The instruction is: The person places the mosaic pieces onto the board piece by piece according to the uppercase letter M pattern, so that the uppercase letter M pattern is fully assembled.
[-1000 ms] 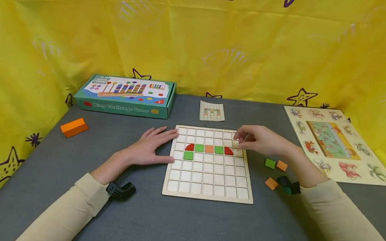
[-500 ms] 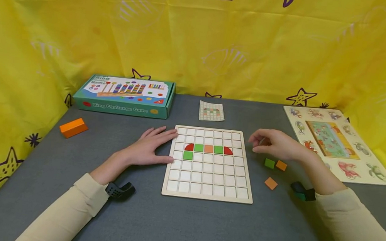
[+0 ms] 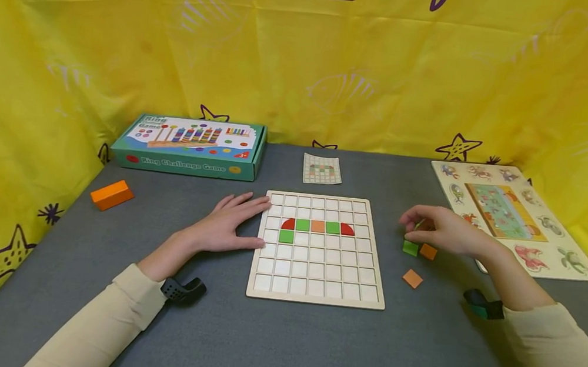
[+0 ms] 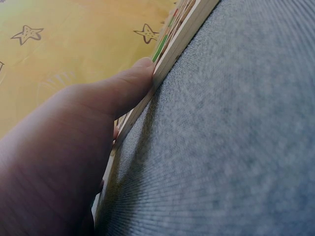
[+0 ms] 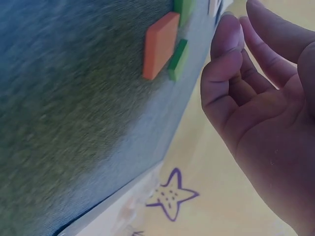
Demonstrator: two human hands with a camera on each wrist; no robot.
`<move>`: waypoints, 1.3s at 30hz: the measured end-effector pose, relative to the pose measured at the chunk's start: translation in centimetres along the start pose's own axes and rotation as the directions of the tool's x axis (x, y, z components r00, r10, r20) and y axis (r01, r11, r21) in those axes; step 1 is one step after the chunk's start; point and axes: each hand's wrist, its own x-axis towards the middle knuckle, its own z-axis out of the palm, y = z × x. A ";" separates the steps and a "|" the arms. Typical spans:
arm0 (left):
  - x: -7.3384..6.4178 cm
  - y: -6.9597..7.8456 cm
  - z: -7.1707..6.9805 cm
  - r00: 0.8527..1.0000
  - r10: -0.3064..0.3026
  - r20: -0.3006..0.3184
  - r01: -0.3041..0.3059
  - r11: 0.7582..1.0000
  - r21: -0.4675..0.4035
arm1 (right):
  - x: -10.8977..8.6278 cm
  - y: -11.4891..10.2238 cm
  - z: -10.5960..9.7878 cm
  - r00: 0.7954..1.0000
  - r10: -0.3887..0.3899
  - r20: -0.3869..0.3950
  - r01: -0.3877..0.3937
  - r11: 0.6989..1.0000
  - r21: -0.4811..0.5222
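Note:
A wooden grid board [image 3: 314, 299] lies flat in the middle of the table. Red quarter-round tiles [image 3: 347, 229], several green tiles [image 3: 286, 236] and an orange tile [image 3: 318, 226] sit in its cells. My left hand [image 3: 220, 226], fingers spread, touches the board's left edge; its thumb [image 4: 130, 86] meets the rim in the left wrist view. Right of the board, my right hand [image 3: 441, 228] hovers over loose tiles, fingers bent and apparently holding nothing. Below it lie a loose green tile [image 3: 410, 248] and orange tiles [image 3: 413, 278]; more green shows between the fingers.
A small pattern card [image 3: 322, 170] lies behind the board. At the back left is a green game box [image 3: 184, 165], with an orange block [image 3: 112, 195] in front of it. A sea-animal puzzle board [image 3: 514, 216] lies at the right, partly behind the right hand.
My right hand has moved right, away from the board's upper right corner, to above the loose tiles. My left hand has stayed at the board's edge.

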 end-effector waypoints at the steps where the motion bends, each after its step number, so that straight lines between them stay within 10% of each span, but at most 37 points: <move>1: 0.0 0.0 0.0 1.000 -0.001 0.000 0.001 1.000 0.002 | -0.1 0.1 0.0 1.000 0.004 0.002 -0.004 1.000 0.001; 39: 0.1 -0.3 0.3 1.000 0.001 -0.006 -0.001 1.000 0.007 | -3.2 2.9 0.1 0.998 0.070 -0.004 -0.070 0.991 -0.110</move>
